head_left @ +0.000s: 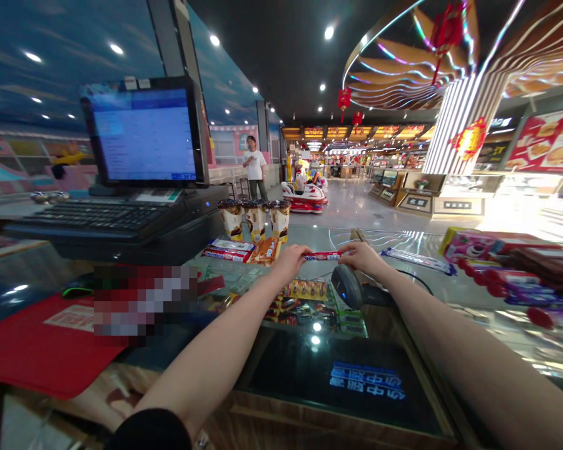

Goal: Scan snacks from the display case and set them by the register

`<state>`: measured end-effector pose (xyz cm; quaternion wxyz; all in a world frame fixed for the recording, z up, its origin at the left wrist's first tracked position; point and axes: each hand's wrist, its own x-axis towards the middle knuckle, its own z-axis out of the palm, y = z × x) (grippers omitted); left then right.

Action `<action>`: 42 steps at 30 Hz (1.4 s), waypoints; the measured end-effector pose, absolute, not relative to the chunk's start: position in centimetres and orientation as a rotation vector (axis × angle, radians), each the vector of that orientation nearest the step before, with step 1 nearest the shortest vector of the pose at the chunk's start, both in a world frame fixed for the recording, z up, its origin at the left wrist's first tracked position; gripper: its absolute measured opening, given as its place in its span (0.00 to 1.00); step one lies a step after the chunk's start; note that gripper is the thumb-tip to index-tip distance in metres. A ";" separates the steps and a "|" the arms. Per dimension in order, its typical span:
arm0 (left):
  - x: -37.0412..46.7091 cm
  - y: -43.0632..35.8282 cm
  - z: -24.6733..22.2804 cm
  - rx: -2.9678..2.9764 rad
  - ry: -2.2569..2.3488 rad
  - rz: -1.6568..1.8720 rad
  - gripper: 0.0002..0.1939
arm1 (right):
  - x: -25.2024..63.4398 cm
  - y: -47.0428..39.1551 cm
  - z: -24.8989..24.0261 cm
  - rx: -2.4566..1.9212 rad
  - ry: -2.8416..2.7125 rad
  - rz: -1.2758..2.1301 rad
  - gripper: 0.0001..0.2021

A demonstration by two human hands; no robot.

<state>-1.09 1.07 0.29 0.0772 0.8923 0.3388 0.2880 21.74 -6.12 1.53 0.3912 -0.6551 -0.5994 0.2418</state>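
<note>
Both my hands hold a red and blue Mentos roll (323, 255) level above the glass counter, one at each end. My left hand (291, 260) pinches its left end and my right hand (360, 256) its right end. Just below my right hand stands a dark barcode scanner (348, 286). To the left of my left hand lie red Mentos packs (228, 251) and an orange-brown packet (264, 251). Behind them three lidded cups (256, 220) stand in a row. A blue and silver wrapped bar (420, 260) lies right of my right hand.
A monitor (145, 137) and black keyboard (94, 219) stand at the left, with a red mat (42, 350) in front. Several boxed and wrapped snacks (511, 262) sit at the right. Goods show beneath the glass (304, 290). A person (254, 165) stands beyond the counter.
</note>
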 end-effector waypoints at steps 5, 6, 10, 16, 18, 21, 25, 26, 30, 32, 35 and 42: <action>-0.9 1.2 0.0 2.650 1.025 0.973 0.15 | 21.9 -6.6 1.6 -1.648 -1.514 0.607 0.09; -0.8 1.1 0.0 2.640 1.042 0.997 0.15 | 21.9 -6.5 1.7 -1.652 -1.507 0.603 0.09; -0.7 1.2 0.3 2.598 1.035 0.957 0.14 | 22.5 -6.0 1.9 -1.673 -1.501 0.592 0.08; -1.0 1.8 1.6 2.438 1.089 1.061 0.13 | 22.9 -5.7 2.6 -1.678 -1.480 0.548 0.08; -1.3 1.8 2.2 2.444 1.112 1.071 0.10 | 22.7 -5.8 3.1 -1.675 -1.475 0.522 0.09; -1.8 1.7 2.9 2.485 1.099 1.068 0.07 | 22.1 -5.9 3.8 -1.665 -1.482 0.489 0.08; -3.0 1.7 3.6 2.487 1.065 1.087 0.07 | 21.0 -5.8 4.8 -1.665 -1.507 0.481 0.08; -3.5 1.7 3.8 2.486 1.061 1.085 0.07 | 20.6 -5.8 5.0 -1.665 -1.519 0.482 0.09; -5.7 1.8 4.8 2.484 1.126 1.082 0.08 | 18.2 -5.6 5.9 -1.644 -1.567 0.484 0.09; -7.0 1.8 5.4 2.493 1.168 1.078 0.08 | 16.8 -5.3 6.4 -1.637 -1.591 0.473 0.11; -9.3 1.7 6.2 2.538 1.205 1.081 0.07 | 14.6 -4.9 7.0 -1.635 -1.640 0.437 0.10; -14.8 2.0 7.3 2.563 1.292 1.040 0.07 | 9.1 -3.4 7.5 -1.608 -1.778 0.334 0.09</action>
